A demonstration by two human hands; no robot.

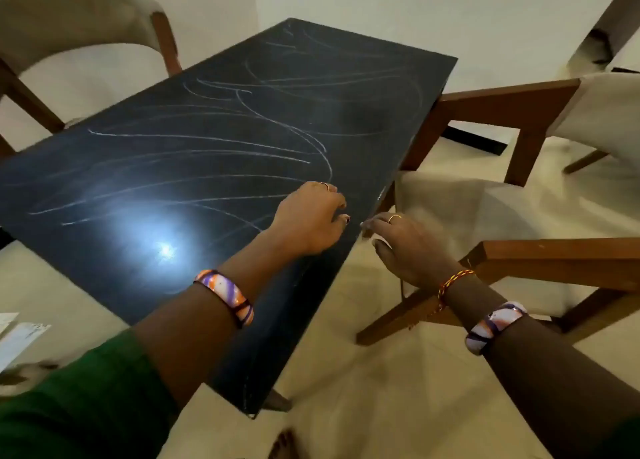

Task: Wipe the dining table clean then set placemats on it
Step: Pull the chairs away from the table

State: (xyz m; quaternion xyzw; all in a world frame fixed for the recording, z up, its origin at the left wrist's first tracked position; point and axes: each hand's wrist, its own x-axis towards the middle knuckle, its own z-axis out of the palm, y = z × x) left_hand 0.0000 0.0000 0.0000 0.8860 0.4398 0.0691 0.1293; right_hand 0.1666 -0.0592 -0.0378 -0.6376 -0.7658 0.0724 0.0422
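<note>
Both hands at the right edge of the dark worktop (214, 140).

Left hand (308, 216) on the surface, fingers curled under, grip unclear: cannot tell whether clamped on anything. Right hand (408, 247) just off the edge, fingers relaxed and apart, holding nothing. Pale curved streaks across the top. Cushioned wooden chairs (540, 261) alongside.

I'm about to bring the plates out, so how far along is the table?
Nothing looks finished: the dark table carries white streaks all over. In hand: the left hand rests curled near its edge, the right hand just off it; I can't see a cloth. Left: clearing the streaks, then laying placemats, none visible.
</note>
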